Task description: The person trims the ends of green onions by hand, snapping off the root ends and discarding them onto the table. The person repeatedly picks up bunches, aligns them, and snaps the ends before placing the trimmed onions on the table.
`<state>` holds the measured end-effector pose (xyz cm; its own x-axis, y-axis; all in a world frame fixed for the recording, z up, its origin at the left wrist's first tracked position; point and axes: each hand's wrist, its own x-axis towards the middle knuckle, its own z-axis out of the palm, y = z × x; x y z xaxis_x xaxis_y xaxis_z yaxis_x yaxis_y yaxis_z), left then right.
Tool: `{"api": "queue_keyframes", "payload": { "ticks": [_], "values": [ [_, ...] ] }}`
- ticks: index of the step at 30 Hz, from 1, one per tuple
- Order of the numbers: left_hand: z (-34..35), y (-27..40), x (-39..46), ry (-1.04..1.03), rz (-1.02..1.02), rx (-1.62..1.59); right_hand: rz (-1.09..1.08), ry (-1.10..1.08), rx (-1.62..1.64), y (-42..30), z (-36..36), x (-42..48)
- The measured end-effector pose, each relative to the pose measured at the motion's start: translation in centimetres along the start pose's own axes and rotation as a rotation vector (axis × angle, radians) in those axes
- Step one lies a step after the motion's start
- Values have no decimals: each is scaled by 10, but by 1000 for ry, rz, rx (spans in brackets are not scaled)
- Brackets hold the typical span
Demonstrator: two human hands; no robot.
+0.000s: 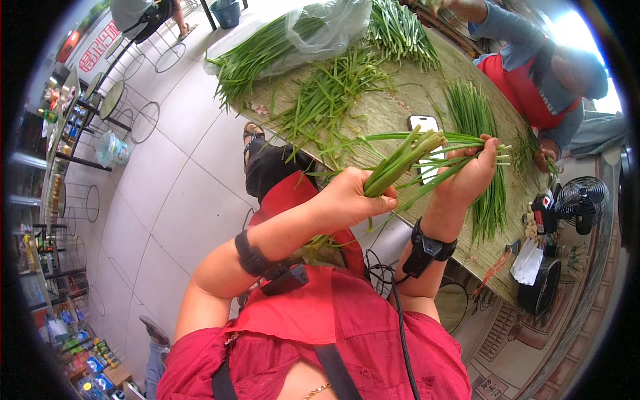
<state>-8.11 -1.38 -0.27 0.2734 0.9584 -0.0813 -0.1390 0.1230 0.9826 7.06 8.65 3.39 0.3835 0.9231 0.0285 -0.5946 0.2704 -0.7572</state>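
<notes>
My left hand [350, 197] grips a thick bundle of green stalks [400, 167], their cut ends pointing up and to the right. A few slender garlic chive leaves [427, 177] are pinched in my right hand [470, 167], pale ends sticking out past the fingers. Both hands are raised above the near edge of the wooden table [480, 270]. Beneath the right hand lies a smartphone [422, 123], partly covered by the chives. A tidy row of chives [472, 107] stretches along the table, passing behind my right hand. Left of the phone is a loose heap of chive leaves [330, 95].
A plastic bag [325, 27] partly covers more chives at the far end, beside another chive pile [397, 35]. Across the table, a person in a red apron [525, 95] handles greens. A small black fan [582, 197] stands at right. Wire-framed stools [112, 100] are at left.
</notes>
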Motion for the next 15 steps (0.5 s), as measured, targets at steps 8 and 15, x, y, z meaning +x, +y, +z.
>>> {"api": "queue_keyframes", "payload": {
  "ticks": [8,15],
  "values": [
    [-5,-5,-2,238,-42,-287,-90,-52,-33,5,-17,14],
    [5,6,4,93,-93,-162,-76,-8,-82,9,-3,3]
  ]
}}
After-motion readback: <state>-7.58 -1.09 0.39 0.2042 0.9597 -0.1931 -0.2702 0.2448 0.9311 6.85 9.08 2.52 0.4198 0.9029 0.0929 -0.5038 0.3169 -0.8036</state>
